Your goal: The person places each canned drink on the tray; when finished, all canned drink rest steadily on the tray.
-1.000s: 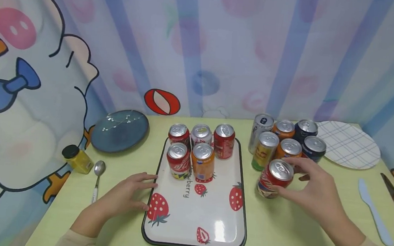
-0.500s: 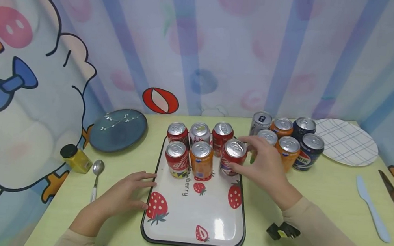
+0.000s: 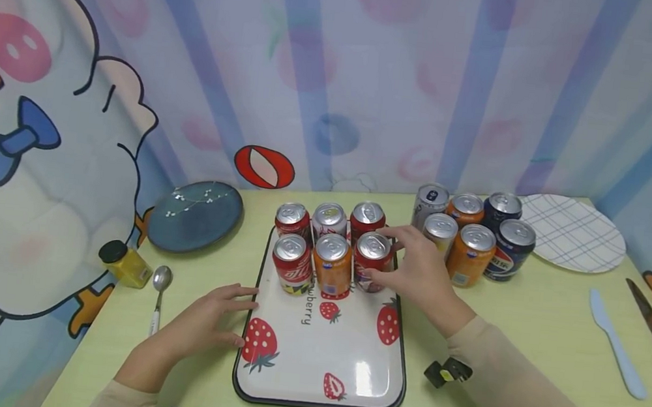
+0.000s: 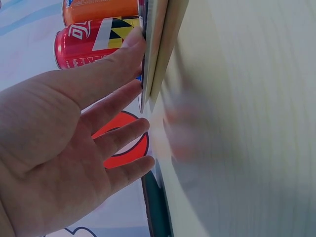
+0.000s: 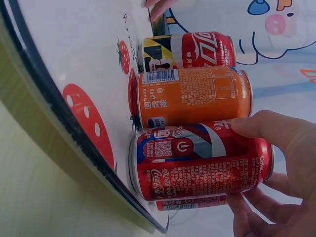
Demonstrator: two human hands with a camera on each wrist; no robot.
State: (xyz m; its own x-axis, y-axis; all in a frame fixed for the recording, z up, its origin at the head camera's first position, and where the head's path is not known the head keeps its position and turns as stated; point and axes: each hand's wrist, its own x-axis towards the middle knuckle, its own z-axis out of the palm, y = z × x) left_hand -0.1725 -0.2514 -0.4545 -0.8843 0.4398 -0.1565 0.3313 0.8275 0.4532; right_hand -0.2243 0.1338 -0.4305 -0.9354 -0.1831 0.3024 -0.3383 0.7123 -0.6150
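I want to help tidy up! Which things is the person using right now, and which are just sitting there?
In use:
right hand gripping the red cola can
left hand touching the strawberry tray
five other cans on the tray
six cans waiting beside it

Just lying about:
blue plate
checked plate
spoon
yellow jar
two knives

right hand [image 3: 421, 279] on the red cola can [image 3: 372, 260], front-right of six cans on the white strawberry-print tray [image 3: 341, 355] | orange soda can [image 3: 332, 263] just left of it | six more cans right of that hand | left hand [image 3: 196, 328] at tray's left edge | metal spoon [image 3: 161, 292] left of it
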